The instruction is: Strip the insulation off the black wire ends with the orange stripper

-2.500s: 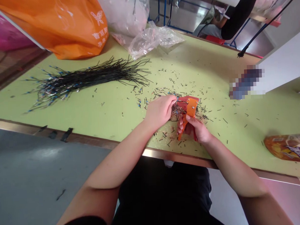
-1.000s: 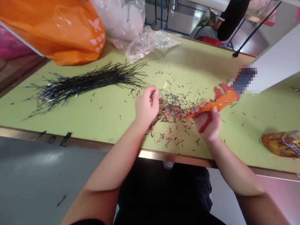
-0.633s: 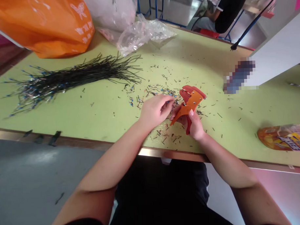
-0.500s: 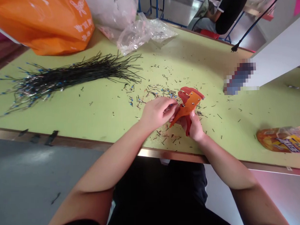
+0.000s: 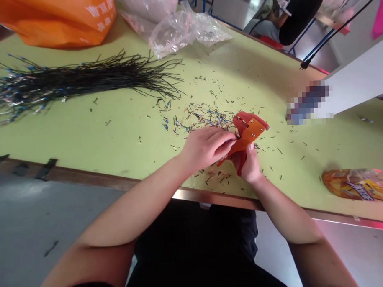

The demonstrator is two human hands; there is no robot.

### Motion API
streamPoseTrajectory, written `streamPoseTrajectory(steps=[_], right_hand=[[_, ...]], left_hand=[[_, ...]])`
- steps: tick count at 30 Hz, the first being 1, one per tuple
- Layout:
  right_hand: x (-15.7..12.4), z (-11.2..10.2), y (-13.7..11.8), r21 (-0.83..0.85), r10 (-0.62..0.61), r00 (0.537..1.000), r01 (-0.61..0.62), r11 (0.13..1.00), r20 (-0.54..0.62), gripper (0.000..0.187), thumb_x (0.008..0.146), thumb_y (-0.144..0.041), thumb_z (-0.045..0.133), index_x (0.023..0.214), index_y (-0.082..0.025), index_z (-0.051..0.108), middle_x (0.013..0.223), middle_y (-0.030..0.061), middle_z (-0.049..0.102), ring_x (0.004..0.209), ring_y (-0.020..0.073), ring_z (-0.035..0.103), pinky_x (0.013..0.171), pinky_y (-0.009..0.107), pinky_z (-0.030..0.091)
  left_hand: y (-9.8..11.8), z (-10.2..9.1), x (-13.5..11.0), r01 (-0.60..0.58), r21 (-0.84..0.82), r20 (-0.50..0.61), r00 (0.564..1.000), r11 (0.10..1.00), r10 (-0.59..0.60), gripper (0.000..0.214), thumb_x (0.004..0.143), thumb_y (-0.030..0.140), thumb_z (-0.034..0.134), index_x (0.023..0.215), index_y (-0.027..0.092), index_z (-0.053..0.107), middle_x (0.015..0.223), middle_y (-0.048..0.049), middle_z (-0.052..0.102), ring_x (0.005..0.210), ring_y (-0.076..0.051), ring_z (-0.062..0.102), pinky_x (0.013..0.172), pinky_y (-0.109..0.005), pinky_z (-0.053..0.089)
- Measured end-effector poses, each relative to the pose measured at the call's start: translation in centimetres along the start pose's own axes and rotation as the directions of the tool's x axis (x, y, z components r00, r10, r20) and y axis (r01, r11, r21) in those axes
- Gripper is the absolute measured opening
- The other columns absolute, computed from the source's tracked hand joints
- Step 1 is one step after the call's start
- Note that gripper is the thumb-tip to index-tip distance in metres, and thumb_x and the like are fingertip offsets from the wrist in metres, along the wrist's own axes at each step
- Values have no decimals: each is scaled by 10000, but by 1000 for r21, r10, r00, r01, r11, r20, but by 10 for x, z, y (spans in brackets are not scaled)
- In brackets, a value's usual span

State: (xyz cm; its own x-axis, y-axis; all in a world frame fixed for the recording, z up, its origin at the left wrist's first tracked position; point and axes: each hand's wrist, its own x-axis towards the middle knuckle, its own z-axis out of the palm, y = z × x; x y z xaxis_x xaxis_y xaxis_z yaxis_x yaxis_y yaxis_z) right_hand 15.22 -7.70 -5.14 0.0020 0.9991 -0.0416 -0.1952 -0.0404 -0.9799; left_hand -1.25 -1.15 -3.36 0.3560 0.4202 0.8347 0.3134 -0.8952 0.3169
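On a pale green table (image 5: pixel 122 133), seen from above through a camera on the wearer's head, two bare hands meet at an orange and red hand tool (image 5: pixel 251 132). The tool is held just above the table, near its front edge, with its red head pointing away from the wearer. The right hand (image 5: pixel 250 165) is wrapped around the handles, thumb laid along the orange side. The left hand (image 5: pixel 206 148) reaches in with its fingers bent and close together, their tips at the tool's left side (whether they pinch anything there, I cannot tell). Around and beyond the hands lie scattered wire scraps (image 5: pixel 206 117), mostly black, some blue or coppery. Farther left, a long bundle of black wires (image 5: pixel 91 78) stretches sideways, blue tips at its left end, loose ends fanning out at its right. Behind it sit an orange bag (image 5: pixel 69 22) and a crumpled clear plastic bag (image 5: pixel 175 33). At the far right, an amber bottle (image 5: pixel 358 186) lies on its side. In the background, a person (image 5: pixel 306 18) in a black top sits beyond the table.
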Motion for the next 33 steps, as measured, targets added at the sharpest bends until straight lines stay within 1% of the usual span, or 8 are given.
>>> streamPoseTrajectory(steps=[3,11,15,19,22,27,30,33], right_hand=[[0,1,-2,-42,-7,1000,8,999,7,675,893,-909,453,830,-264,638,740,99,656,970,349,748,747,530,674],[0,3,-4,-31,-58,997,59,998,45,659,900,-904,482,690,-283,555,654,86,594,943,344,731,729,521,667],[0,4,-2,-28,-83,995,85,996,48,673,933,-876,469,631,-280,545,562,45,496,780,300,704,653,468,640],[0,3,1,11,-115,992,114,993,45,666,977,-816,495,612,-262,551,492,-14,398,503,191,529,464,341,502],[2,2,0,48,-100,993,97,994,69,652,989,-804,497,629,-261,527,479,-48,347,435,152,422,443,316,467],[6,-3,-17,82,44,991,-54,995,129,684,879,-942,448,770,-281,587,582,0,466,690,257,655,681,450,641],[7,-8,-26,70,149,970,-165,984,192,720,869,-964,382,845,-280,606,708,63,603,888,309,729,808,514,658],[6,-12,-27,66,219,934,-246,967,281,750,845,-979,413,918,-265,629,830,101,696,1030,334,752,850,517,656]], left_hand=[[1,1,-1,-2,11,11,1000,1000,2,62,1053,225,615,1010,235,658,748,26,745,630,-118,684,625,-258,513],[3,0,-1,-39,-6,-35,999,999,39,40,1050,203,617,1040,238,631,757,33,742,614,-114,672,612,-257,515],[3,0,-1,-62,-17,-40,997,998,61,55,1030,179,648,1052,224,625,781,26,755,627,-114,676,615,-254,517],[5,1,0,-58,-21,-48,997,998,57,54,1036,175,634,1053,226,633,789,29,764,641,-110,692,628,-246,527],[6,1,0,-34,-31,-54,998,999,32,40,1044,188,628,1037,221,648,765,28,754,633,-106,687,621,-237,522],[4,-5,0,192,-161,-21,980,968,-198,103,1061,231,613,1031,220,711,829,0,775,660,-93,678,623,-220,521],[0,-8,2,338,-232,-25,935,912,-353,149,1056,295,633,1012,213,749,894,-34,778,731,-116,686,623,-232,526],[-6,-7,2,393,-247,-38,910,886,-414,185,1049,338,647,1003,210,772,906,-46,772,779,-137,687,637,-247,530]])
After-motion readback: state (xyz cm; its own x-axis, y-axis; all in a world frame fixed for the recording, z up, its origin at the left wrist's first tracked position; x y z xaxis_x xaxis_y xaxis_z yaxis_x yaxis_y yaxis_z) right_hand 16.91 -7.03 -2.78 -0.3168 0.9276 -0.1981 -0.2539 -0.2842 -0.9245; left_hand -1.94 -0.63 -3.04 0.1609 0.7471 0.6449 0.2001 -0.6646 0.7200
